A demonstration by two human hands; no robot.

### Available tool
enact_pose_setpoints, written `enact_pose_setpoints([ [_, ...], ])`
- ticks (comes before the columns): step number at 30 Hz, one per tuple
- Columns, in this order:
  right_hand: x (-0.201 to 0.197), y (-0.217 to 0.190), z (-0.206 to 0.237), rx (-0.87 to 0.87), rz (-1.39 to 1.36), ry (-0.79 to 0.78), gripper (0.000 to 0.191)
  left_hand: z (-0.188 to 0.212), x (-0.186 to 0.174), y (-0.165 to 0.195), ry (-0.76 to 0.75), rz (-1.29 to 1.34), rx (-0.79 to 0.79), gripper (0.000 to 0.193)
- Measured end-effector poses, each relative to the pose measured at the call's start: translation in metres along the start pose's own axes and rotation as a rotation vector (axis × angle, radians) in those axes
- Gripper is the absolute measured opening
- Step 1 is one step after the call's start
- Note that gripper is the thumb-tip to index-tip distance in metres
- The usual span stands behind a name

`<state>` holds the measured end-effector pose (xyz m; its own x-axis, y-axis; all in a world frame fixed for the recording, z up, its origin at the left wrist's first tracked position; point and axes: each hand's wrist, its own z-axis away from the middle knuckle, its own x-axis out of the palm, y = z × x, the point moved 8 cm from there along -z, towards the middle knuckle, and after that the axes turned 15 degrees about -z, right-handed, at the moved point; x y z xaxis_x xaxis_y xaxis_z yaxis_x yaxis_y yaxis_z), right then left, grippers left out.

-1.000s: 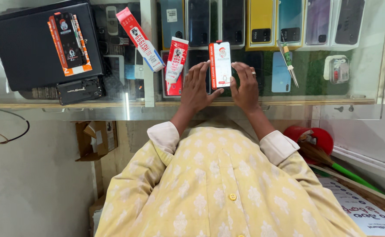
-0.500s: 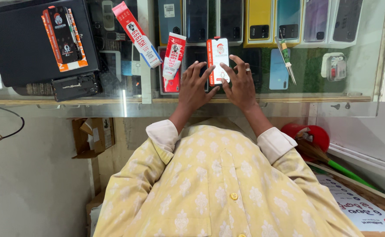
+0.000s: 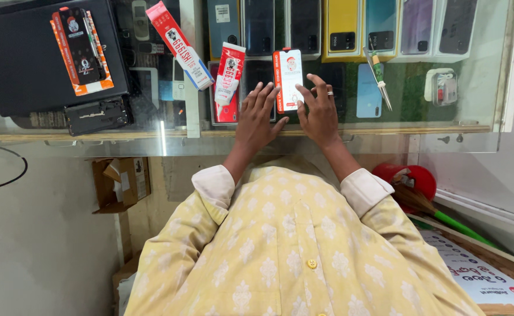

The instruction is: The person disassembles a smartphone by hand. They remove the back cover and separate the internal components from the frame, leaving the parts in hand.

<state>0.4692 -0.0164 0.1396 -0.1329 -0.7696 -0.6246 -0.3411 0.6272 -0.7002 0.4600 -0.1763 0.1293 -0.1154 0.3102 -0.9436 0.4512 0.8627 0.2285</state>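
While flat on glass counter, red-white packet between open left hand, open right hand, fingertips touching.

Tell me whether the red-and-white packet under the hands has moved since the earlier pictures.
Yes. The packet lay apart from the tilted pack on its left; it now lies nearer to it, with both hands on it.

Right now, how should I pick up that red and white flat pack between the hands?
Pinch the red and white pack by its long side edges, probably coming from above. It lies flat on the glass counter, with the left hand and right hand flanking its near end.
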Motion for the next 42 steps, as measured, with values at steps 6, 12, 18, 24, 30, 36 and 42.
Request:
enact_pose_setpoints([
  [6,-0.003,0.009,0.006,0.057,-0.114,0.070,0.039,0.002,0.001,0.002,-0.022,-0.029,0.035,0.073],
  [12,-0.004,0.002,0.004,0.011,-0.066,0.025,0.039,0.000,0.003,0.003,-0.038,-0.045,0.045,0.072],
  [18,-0.006,-0.018,0.003,-0.131,0.016,-0.051,0.041,0.001,0.004,0.004,-0.040,-0.027,0.036,0.075],
  [24,-0.009,-0.013,0.005,-0.066,-0.009,0.005,0.036,0.002,-0.001,0.007,-0.007,-0.007,0.034,0.079],
  [30,-0.011,-0.009,0.007,-0.035,-0.035,0.034,0.037,0.006,-0.005,0.007,0.048,-0.020,0.057,0.070],
  [36,-0.013,-0.017,0.005,-0.127,-0.030,0.021,0.039,0.004,-0.002,0.008,0.049,-0.022,0.084,0.063],
  [42,-0.013,-0.019,0.007,-0.138,0.027,0.024,0.038,0.004,-0.005,0.010,0.036,0.020,0.076,0.067],
])
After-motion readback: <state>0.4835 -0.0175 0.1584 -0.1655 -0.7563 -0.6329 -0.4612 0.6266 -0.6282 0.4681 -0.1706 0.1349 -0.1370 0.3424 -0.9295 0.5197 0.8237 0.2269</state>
